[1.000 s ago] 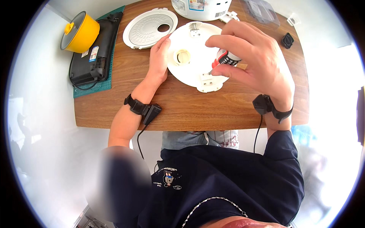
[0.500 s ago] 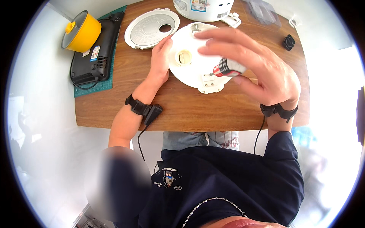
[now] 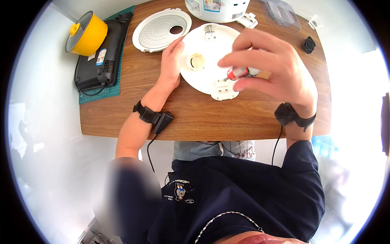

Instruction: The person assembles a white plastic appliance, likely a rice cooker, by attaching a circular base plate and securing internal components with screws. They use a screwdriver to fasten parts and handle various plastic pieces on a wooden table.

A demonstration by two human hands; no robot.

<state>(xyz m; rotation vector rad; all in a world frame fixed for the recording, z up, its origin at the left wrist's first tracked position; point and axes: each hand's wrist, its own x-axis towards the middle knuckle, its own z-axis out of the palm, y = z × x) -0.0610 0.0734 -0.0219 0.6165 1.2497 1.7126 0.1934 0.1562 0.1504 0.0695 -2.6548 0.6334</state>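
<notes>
A round white plastic cover (image 3: 209, 55) lies on the wooden table, with a cream round fitting (image 3: 197, 62) near its middle. My left hand (image 3: 171, 63) grips the cover's left edge, fingers partly under the rim. Above the cover's right side, my right hand (image 3: 270, 67) curls around a red-and-white screwdriver (image 3: 239, 73), thumb below and fingers above. The tool leans, and its tip meets a white bracket (image 3: 222, 86) on the cover's near edge. Part of the handle is hidden by my fingers. A metal hinge piece (image 3: 210, 33) sits at the far edge.
Beyond my left hand lies a grey-white ribbed disc (image 3: 160, 30) with a hole. A white appliance body (image 3: 217, 10) stands behind. At the left, a yellow pot (image 3: 90, 34) rests on a black appliance (image 3: 95, 67). A small black part (image 3: 308, 44) and clear plastic tray (image 3: 280, 16) lie right.
My right hand has drawn its fingers in around the screwdriver and shifted slightly. The far hinge piece shows more fully. My left hand and the cover stay nearly where they were.
</notes>
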